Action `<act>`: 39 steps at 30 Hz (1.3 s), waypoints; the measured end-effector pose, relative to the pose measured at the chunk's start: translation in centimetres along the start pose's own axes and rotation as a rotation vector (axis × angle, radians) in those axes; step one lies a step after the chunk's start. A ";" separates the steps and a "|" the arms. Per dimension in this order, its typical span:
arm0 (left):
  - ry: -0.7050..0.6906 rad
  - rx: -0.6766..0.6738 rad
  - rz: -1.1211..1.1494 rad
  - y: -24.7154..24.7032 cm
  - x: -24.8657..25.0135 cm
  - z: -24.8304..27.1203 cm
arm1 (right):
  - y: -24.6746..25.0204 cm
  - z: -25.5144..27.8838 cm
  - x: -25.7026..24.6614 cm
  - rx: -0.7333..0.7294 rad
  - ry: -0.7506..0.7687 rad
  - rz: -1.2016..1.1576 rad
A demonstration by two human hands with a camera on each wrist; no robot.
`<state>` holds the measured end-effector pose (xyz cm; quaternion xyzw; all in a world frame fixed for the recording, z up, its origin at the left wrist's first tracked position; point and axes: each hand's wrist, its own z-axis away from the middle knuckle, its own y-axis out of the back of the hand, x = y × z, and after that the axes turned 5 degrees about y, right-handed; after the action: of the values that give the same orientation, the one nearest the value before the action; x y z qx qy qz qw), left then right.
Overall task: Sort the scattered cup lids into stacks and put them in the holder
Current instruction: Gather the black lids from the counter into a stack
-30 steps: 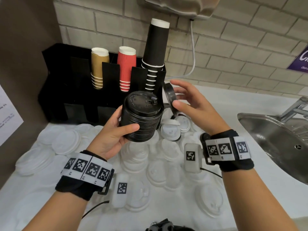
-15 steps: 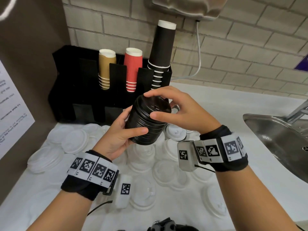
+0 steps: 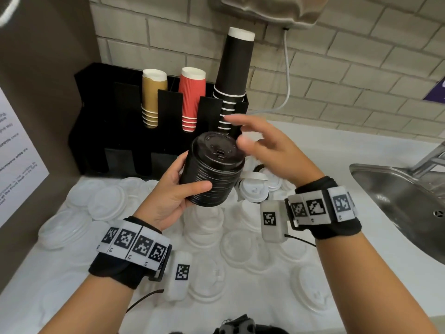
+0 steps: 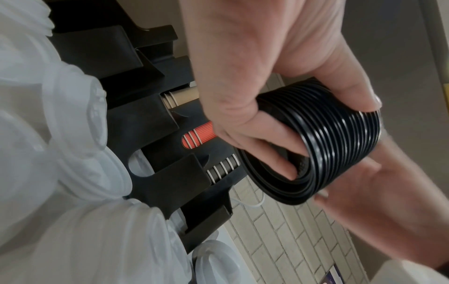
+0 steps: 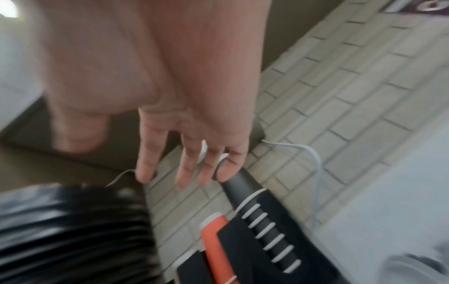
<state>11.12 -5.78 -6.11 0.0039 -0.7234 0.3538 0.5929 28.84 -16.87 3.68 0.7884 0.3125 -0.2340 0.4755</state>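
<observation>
A tall stack of black cup lids (image 3: 214,169) (image 4: 340,142) (image 5: 68,230) is held above the counter, tilted. My left hand (image 3: 175,191) (image 4: 286,107) grips it, thumb on the near side and fingers round the far side and under its open bottom. My right hand (image 3: 260,141) (image 5: 184,169) hovers just right of the stack's top with fingers spread and straight, holding nothing. Several white lids (image 3: 110,203) lie scattered on the counter below. The black holder (image 3: 120,112) (image 4: 136,107) stands against the back wall.
The holder carries stacks of tan cups (image 3: 153,97), red cups (image 3: 191,97) and black cups (image 3: 234,75). A steel sink (image 3: 404,203) lies to the right. A brown side wall with a paper notice (image 3: 16,162) closes the left. A white cable (image 3: 286,75) hangs down the brick wall.
My right hand put a black lid on top of the stack, then let go and lifted off with fingers spread. My left hand kept its grip on the stack.
</observation>
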 end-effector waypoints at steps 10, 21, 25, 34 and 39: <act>-0.017 0.005 0.062 1.0 0.3 0.0 | -1.1 2.3 10.7 -0.382 -0.830 0.653; -0.034 0.044 0.025 1.5 0.8 0.0 | -0.6 1.7 10.2 -0.411 -0.711 0.518; -0.031 0.061 0.038 1.5 0.9 -0.3 | 0.3 2.4 9.8 -0.368 -0.698 0.475; -0.025 0.066 0.025 1.7 0.4 -0.2 | 0.5 3.4 12.4 -0.620 -0.968 0.850; -0.028 0.080 0.010 1.9 0.4 -0.1 | 0.5 3.2 13.5 -0.462 -1.056 0.510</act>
<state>10.30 -4.11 -6.73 0.0286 -0.7168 0.3853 0.5805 38.38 -16.31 -6.40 0.4931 -0.1199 -0.3974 0.7646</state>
